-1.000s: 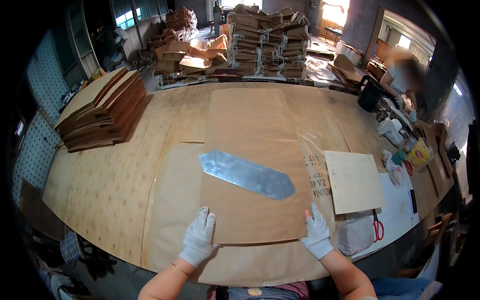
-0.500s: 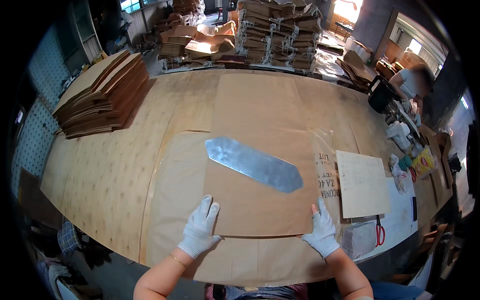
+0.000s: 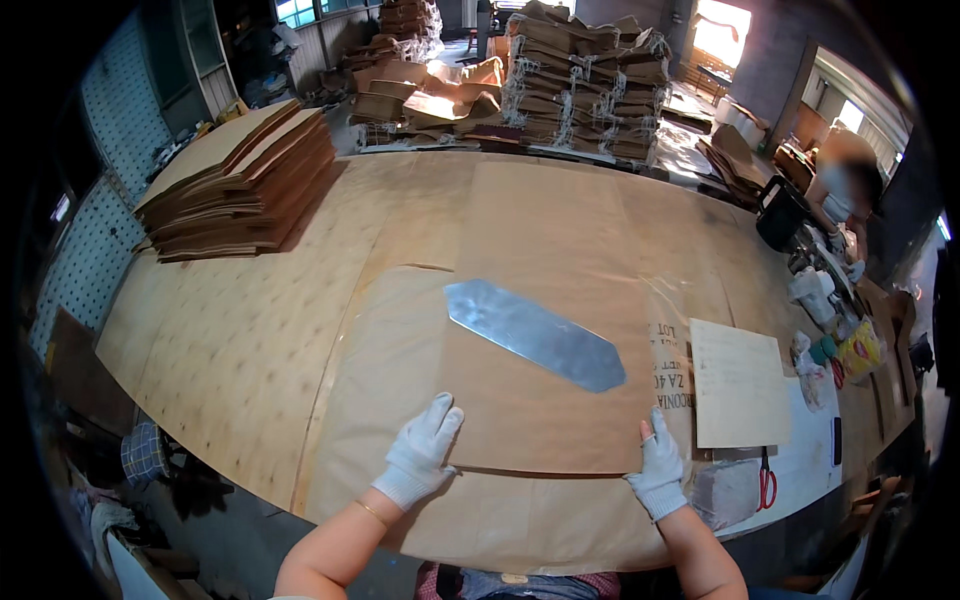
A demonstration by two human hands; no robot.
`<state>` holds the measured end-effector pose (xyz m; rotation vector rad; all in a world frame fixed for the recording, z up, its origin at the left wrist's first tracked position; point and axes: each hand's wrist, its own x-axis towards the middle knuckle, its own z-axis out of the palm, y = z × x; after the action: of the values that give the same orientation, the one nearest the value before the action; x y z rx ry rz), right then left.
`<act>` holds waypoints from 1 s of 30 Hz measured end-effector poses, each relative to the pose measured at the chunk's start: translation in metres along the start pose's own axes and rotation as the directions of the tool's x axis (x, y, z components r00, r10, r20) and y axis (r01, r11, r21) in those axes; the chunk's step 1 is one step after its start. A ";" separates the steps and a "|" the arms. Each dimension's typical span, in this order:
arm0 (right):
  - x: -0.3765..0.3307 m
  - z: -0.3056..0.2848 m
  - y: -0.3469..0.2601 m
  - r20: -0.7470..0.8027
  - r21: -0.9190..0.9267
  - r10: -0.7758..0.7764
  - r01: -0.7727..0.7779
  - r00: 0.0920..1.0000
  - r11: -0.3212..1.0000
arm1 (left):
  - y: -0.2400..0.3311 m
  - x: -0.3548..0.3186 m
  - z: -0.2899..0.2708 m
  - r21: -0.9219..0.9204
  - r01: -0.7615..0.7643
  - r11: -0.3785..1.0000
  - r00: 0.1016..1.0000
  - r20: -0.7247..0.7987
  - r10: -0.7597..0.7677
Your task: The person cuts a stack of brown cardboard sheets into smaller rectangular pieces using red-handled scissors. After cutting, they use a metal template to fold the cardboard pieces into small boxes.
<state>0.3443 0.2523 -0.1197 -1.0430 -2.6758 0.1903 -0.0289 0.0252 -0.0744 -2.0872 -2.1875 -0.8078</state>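
Observation:
A long brown kraft paper piece (image 3: 545, 430) lies flat before me, its near edge slightly raised with a dark line under it. On it, set at a slant, rests a flat shiny metal plate (image 3: 535, 335) with pointed ends. My left hand (image 3: 422, 455), in a white knit glove, is at the paper's near left corner, fingers stretched out and thumb along the near edge. At the near right corner my gloved right hand (image 3: 657, 468) lies along the side edge, fingers extended; one fingertip shows bare. Neither hand touches the metal plate.
Beneath is a wide wooden table (image 3: 250, 350) with a lighter paper layer (image 3: 385, 340). A brown paper stack (image 3: 240, 185) stands far left. To the right are a pale board (image 3: 738, 385), red-handled scissors (image 3: 767, 488), a black container (image 3: 782, 212) and another person (image 3: 845, 190). Bundled stacks (image 3: 585, 85) stand behind.
The whole view has shifted, so the table and paper sit farther right in the picture. Both hands keep to the paper's near corners, and the metal plate lies as before.

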 end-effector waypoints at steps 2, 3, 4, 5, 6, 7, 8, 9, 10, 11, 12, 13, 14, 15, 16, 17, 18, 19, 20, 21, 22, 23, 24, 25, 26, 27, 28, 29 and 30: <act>0.006 -0.001 -0.004 0.012 -0.024 0.031 -0.031 0.999 0.999 | -0.007 0.003 0.004 0.007 -0.015 1.000 1.000 -0.007 0.015; 0.011 -0.003 -0.006 0.017 -0.035 0.048 -0.048 0.999 0.998 | -0.008 0.007 0.004 0.006 -0.004 1.000 1.000 -0.003 0.004; 0.016 -0.003 -0.006 0.012 -0.031 0.045 -0.045 0.999 0.999 | -0.009 0.013 0.002 0.006 0.008 1.000 1.000 0.001 -0.008; 0.023 0.000 -0.005 0.007 -0.026 0.042 -0.042 0.999 0.999 | -0.012 0.019 0.001 0.005 0.020 1.000 1.000 0.005 -0.020; 0.033 0.001 -0.004 0.000 -0.024 0.036 -0.036 0.999 0.999 | -0.017 0.026 0.001 0.014 0.025 1.000 1.000 0.009 -0.025; 0.043 0.005 -0.002 0.007 -0.016 0.059 -0.059 0.998 0.998 | -0.024 0.033 0.003 0.023 0.031 0.999 0.999 0.015 -0.031; 0.054 0.009 0.001 0.015 -0.008 0.082 -0.082 0.996 0.997 | -0.031 0.041 0.005 0.032 0.038 0.999 0.999 0.021 -0.039; 0.066 0.014 0.003 0.025 0.003 0.103 -0.104 0.994 0.995 | -0.038 0.050 0.005 0.039 0.057 0.998 0.998 0.027 -0.058; 0.079 0.016 0.003 0.028 0.009 0.125 -0.125 0.992 0.992 | -0.046 0.059 0.007 0.047 0.059 0.997 0.998 0.022 -0.060; 0.093 0.016 0.003 0.031 0.014 0.146 -0.146 0.989 0.989 | -0.055 0.069 0.009 0.055 0.061 0.997 0.998 0.018 -0.062; 0.108 0.020 0.003 0.034 0.024 0.167 -0.168 0.985 0.986 | -0.064 0.079 0.011 0.067 0.063 0.996 0.998 0.015 -0.064; 0.119 0.023 0.005 0.002 -0.009 0.155 -0.155 0.988 0.988 | -0.072 0.089 0.013 0.060 0.078 0.995 0.996 0.029 -0.080; 0.130 0.027 0.008 -0.029 -0.042 0.141 -0.143 0.990 0.989 | -0.079 0.099 0.015 0.080 0.080 0.994 0.996 0.024 -0.083; 0.141 0.029 0.009 -0.056 -0.074 0.127 -0.131 0.990 0.989 | -0.088 0.108 0.017 0.099 0.084 0.991 0.996 0.022 -0.087; 0.150 0.028 0.006 -0.077 -0.123 0.104 -0.113 0.992 0.986 | -0.094 0.114 0.020 0.114 0.094 0.989 0.995 0.026 -0.097; 0.161 0.026 0.003 -0.097 -0.171 0.079 -0.095 0.992 0.981 | -0.103 0.121 0.019 0.110 0.095 0.989 0.995 0.028 -0.099; 0.169 0.023 0.000 -0.107 -0.222 0.053 -0.076 0.993 0.972 | -0.109 0.125 0.022 0.139 0.102 0.985 0.995 0.006 -0.103; 0.175 0.020 -0.003 -0.090 -0.234 -0.012 -0.009 0.996 0.972 | -0.115 0.129 0.024 0.170 0.109 0.979 0.994 -0.013 -0.108; 0.182 0.015 -0.007 -0.075 -0.243 -0.081 0.061 0.994 0.968 | -0.117 0.131 0.026 0.203 0.117 0.972 0.993 -0.035 -0.112; 0.187 0.011 -0.005 -0.061 -0.258 -0.144 0.124 0.988 0.958 | -0.113 0.138 0.027 0.253 0.132 0.958 0.991 -0.037 -0.126; 0.190 0.012 0.002 -0.042 -0.222 -0.143 0.131 0.989 0.966 | -0.104 0.146 0.022 0.308 0.145 0.940 0.989 -0.041 -0.139; 0.190 0.012 0.011 -0.023 -0.185 -0.142 0.135 0.990 0.973 | -0.094 0.152 0.019 0.361 0.156 0.919 0.988 -0.046 -0.149; 0.194 0.013 0.015 -0.013 -0.142 -0.147 0.144 0.989 0.979 | -0.086 0.156 0.014 0.344 0.104 0.933 0.995 -0.041 -0.095; 0.199 0.000 0.010 -0.016 -0.163 -0.156 0.152 0.988 0.975 | -0.080 0.161 0.010 0.324 0.052 0.945 0.998 -0.044 -0.040; 0.204 -0.007 0.008 -0.002 -0.137 -0.133 0.131 0.991 0.982 | -0.074 0.166 0.009 0.303 -0.002 0.953 0.999 -0.047 0.017; 0.209 -0.015 0.007 0.011 -0.110 -0.109 0.109 0.994 0.988 | -0.069 0.171 0.008 0.352 -0.079 0.933 0.994 -0.041 0.100; 0.214 -0.023 0.003 0.031 -0.084 -0.083 0.086 0.996 0.993 | -0.070 0.174 0.009 0.323 -0.078 0.943 0.996 -0.006 0.084; 0.221 -0.029 -0.003 0.025 -0.025 -0.031 0.032 0.999 0.999 | -0.073 0.181 0.010 0.292 -0.075 0.953 0.997 0.031 0.069; 0.229 -0.035 -0.003 0.053 0.013 -0.010 0.009 0.999 1.000 | -0.077 0.188 0.010 0.265 -0.067 0.962 0.997 0.062 0.052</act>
<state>0.1907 0.4061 -0.0404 -1.0354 -2.7223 0.2357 -0.1181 0.2053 -0.0433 -2.0513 -2.1092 -0.4267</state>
